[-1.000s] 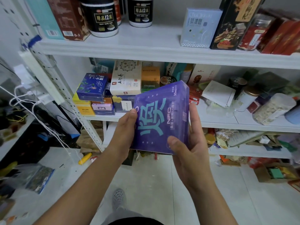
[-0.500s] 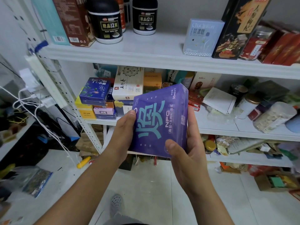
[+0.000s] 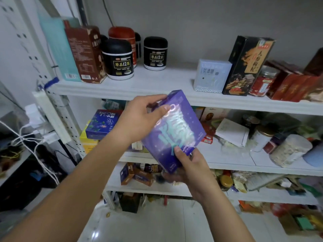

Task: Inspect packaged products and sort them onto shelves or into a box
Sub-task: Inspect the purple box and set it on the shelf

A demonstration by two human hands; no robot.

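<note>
While the person is standing at the rack, purple box (image 3: 174, 131): it is hanging tilted in the air between both hands, in front of the edge of the top shelf (image 3: 157, 81) and touching no shelf. Its print is blurring, so I am not reading it.
Left hand (image 3: 143, 116): it is gripping the box's upper corner, fingers curling over the top edge, thumb pressing the face.
Right hand (image 3: 188, 166): it is gripping the lower end, thumb lying on the front, fingers wrapping underneath.
Stage: I am judging this as the inspecting part; placing is not yet happening.
Top shelf: black jars (image 3: 118, 60) and a pale blue box (image 3: 211, 75) are standing there, with bare board showing between them. I am guessing that is a likely spot.
Middle shelf (image 3: 227, 158): it is carrying a crowd of boxes and jars, with a dark blue box (image 3: 103, 124) lying on a stack at its left end.
Done: many goods are already sitting on the shelves, though I am unable to say who put them there.
Left: this box is awaiting its place, and a sorting box is not showing plainly.
</note>
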